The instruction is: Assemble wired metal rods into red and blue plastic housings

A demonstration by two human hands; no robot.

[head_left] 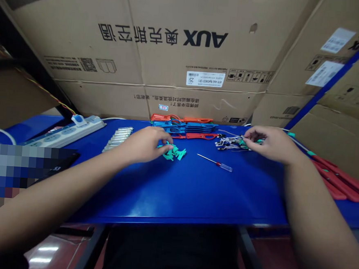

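Observation:
My left hand (pixel 146 143) is at a small pile of green plastic pieces (pixel 173 152), thumb and forefinger curved but apart at its edge. My right hand (pixel 267 144) is closed in a pinch on a thin wire, above a bundle of white and dark wires (pixel 229 143) with small connectors. Some green shows beneath its fingers. Between the two hands, a screwdriver (pixel 224 166) with a clear handle lies on the blue tabletop (pixel 175 191), its tip towards the left.
Behind the hands lie stacked blue plastic parts (pixel 195 128) and red ones (pixel 200 136). Several silvery cylinders (pixel 117 138) sit left, near a white power strip (pixel 64 134). Long red parts (pixel 342 178) lie at right. A cardboard wall (pixel 160 59) closes the back.

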